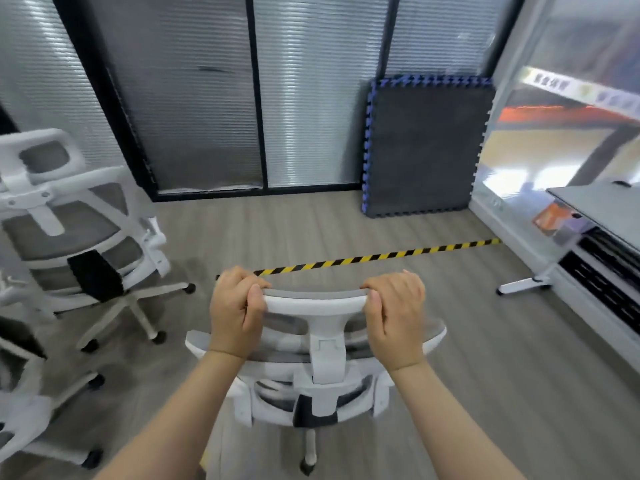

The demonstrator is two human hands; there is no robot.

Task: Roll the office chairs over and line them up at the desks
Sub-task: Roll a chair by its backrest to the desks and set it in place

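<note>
3 office chairs, 1 desk (602, 206) at right. Left hand (235, 311) & right hand (394, 317) both clamped on front chair's headrest (315, 303).

One chair (317, 358) stands in the middle, close in front of the person. The left hand (235, 313) and the right hand (396, 317) sit on the two ends of its headrest (315, 303). A second chair (69, 230) stands to the left. Part of a third chair (31, 410) is nearer, at the left edge. A tape line (381, 256) lies on the floor (485, 358) past the middle chair. A mat (424, 147) leans on the far wall. The worktop (602, 209) is on the right.
</note>
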